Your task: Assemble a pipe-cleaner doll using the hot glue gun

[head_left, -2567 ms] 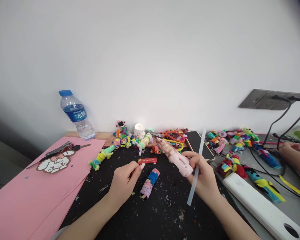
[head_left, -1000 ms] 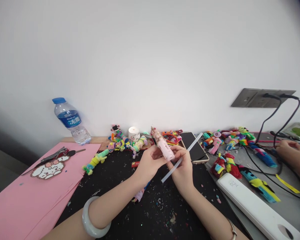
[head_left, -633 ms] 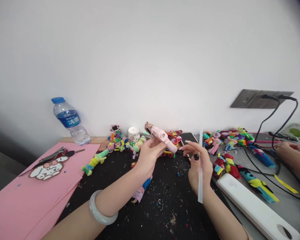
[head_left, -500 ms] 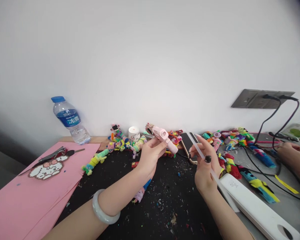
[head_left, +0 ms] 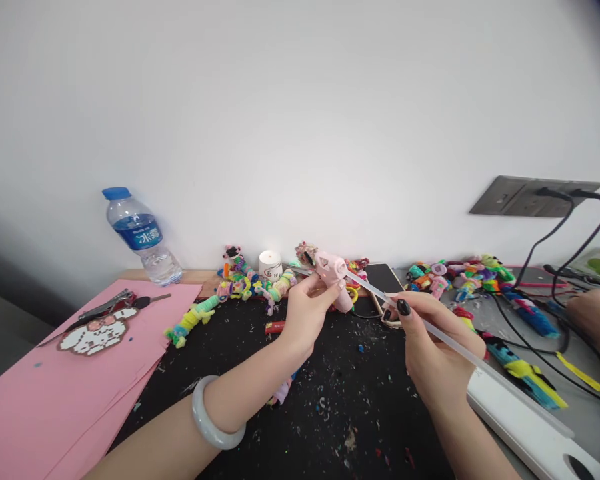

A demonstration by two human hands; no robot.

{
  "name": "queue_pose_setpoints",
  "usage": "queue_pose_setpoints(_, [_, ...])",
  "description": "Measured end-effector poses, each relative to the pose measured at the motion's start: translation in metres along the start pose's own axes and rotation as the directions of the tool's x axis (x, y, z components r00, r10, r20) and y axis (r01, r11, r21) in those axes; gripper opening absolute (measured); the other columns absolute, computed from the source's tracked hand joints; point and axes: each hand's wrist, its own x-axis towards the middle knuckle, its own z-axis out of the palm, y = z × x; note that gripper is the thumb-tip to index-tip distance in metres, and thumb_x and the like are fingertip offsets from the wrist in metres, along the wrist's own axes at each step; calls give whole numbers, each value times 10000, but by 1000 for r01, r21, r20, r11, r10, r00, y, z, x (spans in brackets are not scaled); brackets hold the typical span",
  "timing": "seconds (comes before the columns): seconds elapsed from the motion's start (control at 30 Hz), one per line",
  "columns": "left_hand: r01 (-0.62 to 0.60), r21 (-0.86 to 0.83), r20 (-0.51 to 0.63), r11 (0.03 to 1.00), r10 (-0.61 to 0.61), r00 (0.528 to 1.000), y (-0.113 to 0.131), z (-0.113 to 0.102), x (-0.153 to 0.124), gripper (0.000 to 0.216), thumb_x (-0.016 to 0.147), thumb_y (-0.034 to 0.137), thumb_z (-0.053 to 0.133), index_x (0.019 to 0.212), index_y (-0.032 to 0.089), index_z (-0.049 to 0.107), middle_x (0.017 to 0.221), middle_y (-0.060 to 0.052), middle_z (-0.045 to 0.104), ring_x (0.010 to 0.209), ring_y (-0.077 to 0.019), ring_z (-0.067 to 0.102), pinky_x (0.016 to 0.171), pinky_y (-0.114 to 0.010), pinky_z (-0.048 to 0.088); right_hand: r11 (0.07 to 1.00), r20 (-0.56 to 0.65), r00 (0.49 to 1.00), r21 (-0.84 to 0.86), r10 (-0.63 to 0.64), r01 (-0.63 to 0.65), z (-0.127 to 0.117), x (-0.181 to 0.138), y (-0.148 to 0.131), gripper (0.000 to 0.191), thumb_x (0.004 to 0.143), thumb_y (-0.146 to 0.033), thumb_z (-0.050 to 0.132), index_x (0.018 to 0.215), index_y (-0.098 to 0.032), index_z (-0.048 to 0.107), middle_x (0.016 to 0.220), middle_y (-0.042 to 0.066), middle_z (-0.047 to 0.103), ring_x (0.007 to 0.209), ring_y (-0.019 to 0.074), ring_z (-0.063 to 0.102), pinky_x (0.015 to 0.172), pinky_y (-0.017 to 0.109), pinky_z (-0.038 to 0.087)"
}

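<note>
My left hand [head_left: 307,310] is closed round a pink hot glue gun [head_left: 333,267], its rear end turned toward the right. Between the thumb and fingers of my right hand [head_left: 430,340] is a long translucent glue stick [head_left: 453,343]. The stick's front end meets the back opening of the gun; how deep it sits I cannot tell. Its other end slants down to the right over a white oblong device [head_left: 517,427]. Under my left forearm, a fuzzy pipe-cleaner piece [head_left: 281,392] is partly hidden, and a small red lighter-like item [head_left: 275,327] lies beside my wrist.
A water bottle [head_left: 139,233] leans on the wall behind pink paper [head_left: 25,407]. A paper cup [head_left: 270,267], colourful pipe-cleaner figures [head_left: 450,277] and a phone [head_left: 386,280] line the back. Cables run from the socket [head_left: 525,197]. Another person's hand [head_left: 593,313] is at far right.
My right hand has lowered and brought the glue stick from a steep slant to the gun's rear opening. The glue gun has turned slightly in my left hand.
</note>
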Motion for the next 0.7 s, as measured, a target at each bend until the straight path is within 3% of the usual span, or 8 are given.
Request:
queue_pose_setpoints(0.17, [-55,85,21,995,53,998,1,0,-1,242,711,228,657,943,159,667,846,-49,699,753,-164,624,677,-278,489,996,-26,997,-50,66,-67,-2,1,2,76,795,-181,614,763,-201,680,689,9,628,617,140,554,543,253,416])
queue_pose_setpoints(0.37, [-172,304,46,937,166,985,0,-3,-5,224,729,205,635,945,149,655,918,-80,689,802,-190,627,727,-315,493,989,-106,986,83,133,-124,-5,4,7,82,804,-216,611,744,-183,656,658,10,620,572,136,539,506,254,402])
queue_pose_setpoints(0.53, [-218,434,40,874,224,974,-4,-2,-8,166,725,198,644,886,166,665,921,-76,682,851,-213,615,754,-349,487,997,-29,998,-57,57,-58,-7,3,3,101,805,-156,600,721,-177,653,635,4,613,583,127,539,524,239,408])
queue_pose_setpoints(0.7, [-218,389,69,895,208,976,-5,0,-9,186,740,208,635,919,158,654,912,-77,685,846,-210,617,757,-344,485,997,0,999,-52,-55,55,-3,-1,7,102,783,-103,597,787,-184,658,730,20,648,642,144,577,590,260,446])
